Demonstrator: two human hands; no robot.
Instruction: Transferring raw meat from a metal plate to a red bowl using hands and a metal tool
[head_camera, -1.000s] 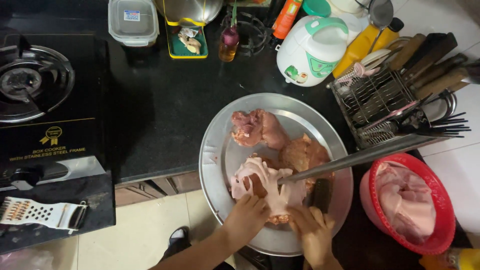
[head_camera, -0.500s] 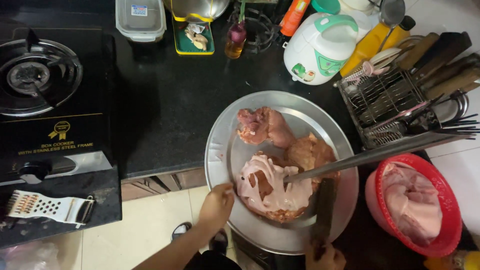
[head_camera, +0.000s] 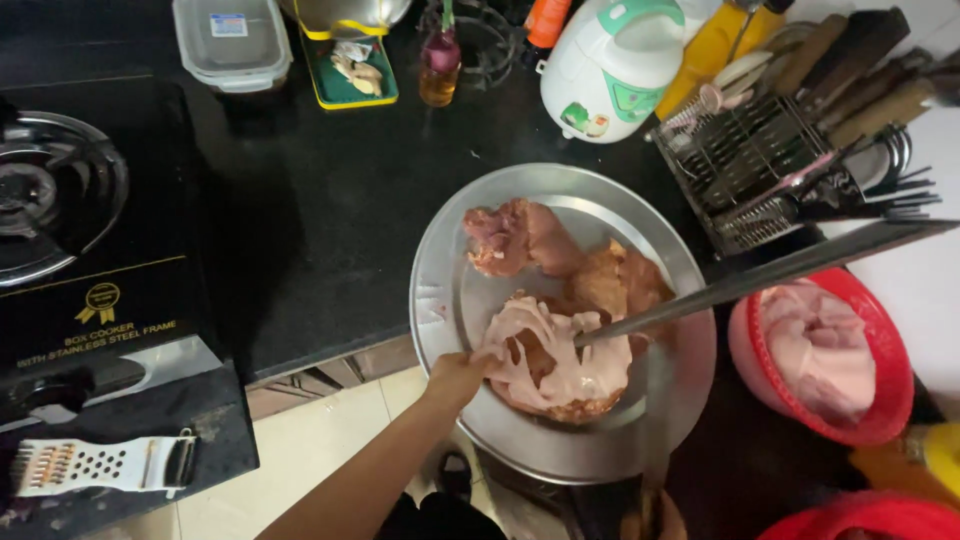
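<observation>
Pinching the pale skin (head_camera: 545, 350) at the tray's (head_camera: 440, 300) near edge, your left hand (head_camera: 458, 375) is gripping it; your right hand (head_camera: 655, 515) is barely showing, grip untellable.

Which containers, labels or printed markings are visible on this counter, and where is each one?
Clear plastic box: top left, white-blue label on lid.
Gas stove: far left, black, gold emblem and lettering on front.
Rice cooker: top centre, white and green, small sticker.
Small bottle: beside green tray, amber liquid.
</observation>
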